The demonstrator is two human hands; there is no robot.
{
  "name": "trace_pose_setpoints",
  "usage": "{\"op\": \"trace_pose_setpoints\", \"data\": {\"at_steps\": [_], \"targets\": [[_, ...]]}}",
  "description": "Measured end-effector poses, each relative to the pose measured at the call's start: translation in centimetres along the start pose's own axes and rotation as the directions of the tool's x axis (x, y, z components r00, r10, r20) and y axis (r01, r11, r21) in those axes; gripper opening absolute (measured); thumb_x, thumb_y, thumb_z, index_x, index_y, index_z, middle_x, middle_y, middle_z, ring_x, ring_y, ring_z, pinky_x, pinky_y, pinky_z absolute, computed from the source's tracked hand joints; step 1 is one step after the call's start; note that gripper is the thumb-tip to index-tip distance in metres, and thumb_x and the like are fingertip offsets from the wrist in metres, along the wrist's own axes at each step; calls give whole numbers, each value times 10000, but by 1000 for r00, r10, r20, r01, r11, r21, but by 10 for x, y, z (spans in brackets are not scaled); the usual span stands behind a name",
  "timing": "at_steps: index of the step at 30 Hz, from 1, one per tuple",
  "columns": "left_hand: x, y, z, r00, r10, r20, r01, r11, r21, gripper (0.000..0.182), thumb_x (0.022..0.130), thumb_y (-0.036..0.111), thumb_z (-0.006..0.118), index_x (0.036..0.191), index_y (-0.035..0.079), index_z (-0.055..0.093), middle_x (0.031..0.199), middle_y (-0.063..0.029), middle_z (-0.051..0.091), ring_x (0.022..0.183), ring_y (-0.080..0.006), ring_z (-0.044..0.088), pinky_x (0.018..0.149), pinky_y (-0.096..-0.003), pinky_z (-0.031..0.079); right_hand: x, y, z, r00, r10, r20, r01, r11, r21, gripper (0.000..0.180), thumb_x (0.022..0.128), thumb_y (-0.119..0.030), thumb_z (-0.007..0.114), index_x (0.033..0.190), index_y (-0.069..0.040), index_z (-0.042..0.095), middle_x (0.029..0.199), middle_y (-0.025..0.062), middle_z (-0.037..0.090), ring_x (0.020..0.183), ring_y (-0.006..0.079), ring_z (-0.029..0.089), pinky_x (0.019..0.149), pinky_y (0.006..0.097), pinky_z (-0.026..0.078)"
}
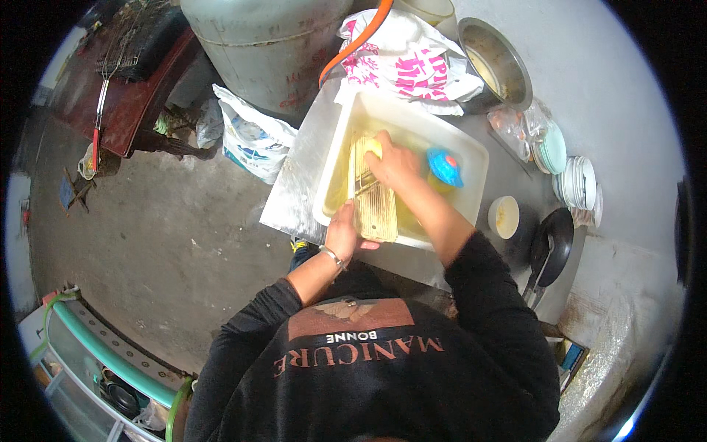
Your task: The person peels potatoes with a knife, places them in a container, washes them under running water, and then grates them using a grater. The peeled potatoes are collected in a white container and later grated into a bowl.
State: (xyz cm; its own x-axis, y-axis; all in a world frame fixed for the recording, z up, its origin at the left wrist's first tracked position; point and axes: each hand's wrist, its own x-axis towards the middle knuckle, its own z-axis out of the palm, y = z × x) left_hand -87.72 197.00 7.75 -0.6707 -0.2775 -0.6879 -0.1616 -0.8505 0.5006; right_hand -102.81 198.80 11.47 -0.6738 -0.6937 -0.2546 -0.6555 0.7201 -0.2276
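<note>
A wooden-coloured mandoline slicer (376, 218) lies tilted over a white plastic tub (476, 174), its near end at the tub's front rim. My left hand (341, 231) grips that near end from the left, the fingers partly hidden beneath it. Toward the slicer's far end, my right hand (399, 163) holds a peeled yellow piece of food (373, 146), likely potato, against the slicing surface. Yellowish liquid (411, 216) covers the tub's floor. Right of my right hand sits a blue plastic piece (443, 166) with an orange-red knob, inside the tub.
The tub stands on a steel table (287, 201). A white plastic bag (409, 63) and a metal basin (516, 72) lie behind it. To the right are a small bowl (504, 217), a black frying pan (557, 246) and stacked plates (574, 179). An orange hose (359, 41) passes a large metal cylinder (265, 50).
</note>
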Motion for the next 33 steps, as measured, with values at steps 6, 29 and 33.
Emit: {"op": "trace_pose_setpoints", "data": {"at_steps": [6,29,33], "targets": [[-1,3,4,1000,-24,-20,22,998,-53,458,915,359,291,1163,-13,392,1053,-194,542,761,-301,640,463,-385,558,-49,-18,-20,992,-61,109,65,997,-30,476,778,-362,500,1146,-67,441,787,186,627,727,349,617,633,463,479],[-1,3,0,1000,2,-22,-3,999,-52,503,938,377,229,1172,-35,395,1024,-194,568,714,-303,650,439,-332,549,-59,-11,-10,988,-151,33,153,982,-107,460,786,-378,486,1129,-73,465,694,175,617,642,325,616,567,485,464],[-4,3,-3,1000,9,28,-10,999,34,488,939,352,225,1145,-54,401,996,-201,569,700,-314,650,408,-323,541,-10,-14,0,999,-28,21,30,994,-102,428,810,-369,451,1115,-69,451,689,171,618,650,343,610,589,472,466]]}}
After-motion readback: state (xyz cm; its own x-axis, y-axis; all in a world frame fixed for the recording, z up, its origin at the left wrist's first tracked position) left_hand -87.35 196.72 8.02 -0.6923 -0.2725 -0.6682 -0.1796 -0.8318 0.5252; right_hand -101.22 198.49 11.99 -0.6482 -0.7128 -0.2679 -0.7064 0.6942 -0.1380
